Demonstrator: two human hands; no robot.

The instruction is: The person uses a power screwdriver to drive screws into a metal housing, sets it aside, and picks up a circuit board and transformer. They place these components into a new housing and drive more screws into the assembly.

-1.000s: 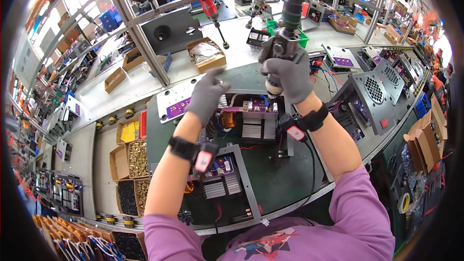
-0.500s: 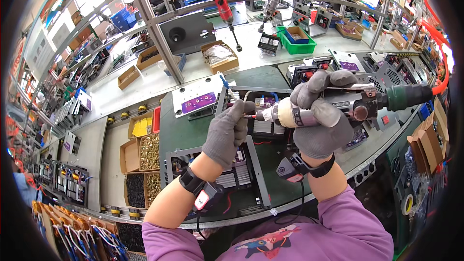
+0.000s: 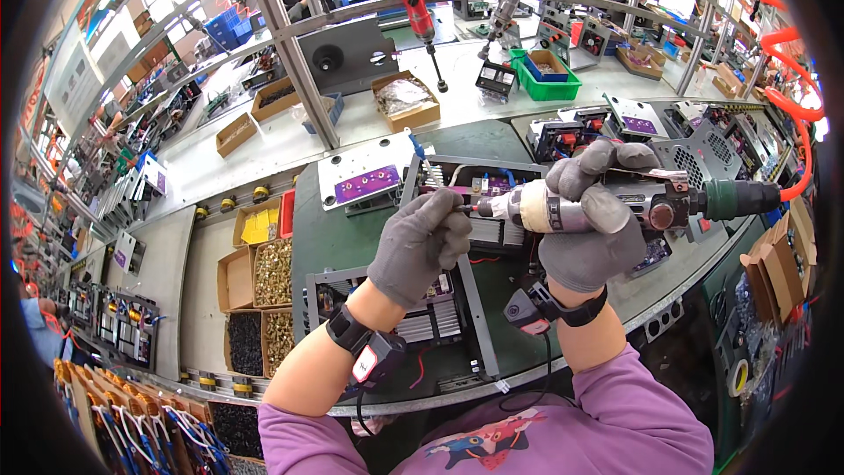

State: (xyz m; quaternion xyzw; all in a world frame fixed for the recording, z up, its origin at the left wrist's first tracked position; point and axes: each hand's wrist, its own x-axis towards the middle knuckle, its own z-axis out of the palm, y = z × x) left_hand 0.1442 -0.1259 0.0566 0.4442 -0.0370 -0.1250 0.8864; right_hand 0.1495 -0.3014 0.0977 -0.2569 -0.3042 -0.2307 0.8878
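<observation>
In a grey glove, my right hand (image 3: 591, 251) is wrapped round a pneumatic screwdriver (image 3: 655, 204) lying nearly level, its bit pointing left. My left hand (image 3: 409, 251), also gloved, is closed in a pinch at the tip of the bit. Whatever it holds there is too small to make out. Below my left hand sits an electronics unit (image 3: 431, 324) with silver heatsink fins and a grey metal frame. Behind the bit is a second open unit (image 3: 497, 230), partly hidden by my hands and the tool. A silver plate with a purple circuit board (image 3: 367, 185) stands beyond my left hand.
Boxes of brass-coloured parts (image 3: 274, 266) and black parts (image 3: 244, 343) stand at left. A red screwdriver (image 3: 417, 13) and a grey one (image 3: 510, 4) hang ahead. An orange coiled hose (image 3: 796, 158) runs from my tool. Farther back is a green bin (image 3: 558, 89).
The view has shifted slightly. My left fingers have curled tighter by the bit tip, and the screwdriver has moved a little to the right within my view's shift. Both grips continue.
</observation>
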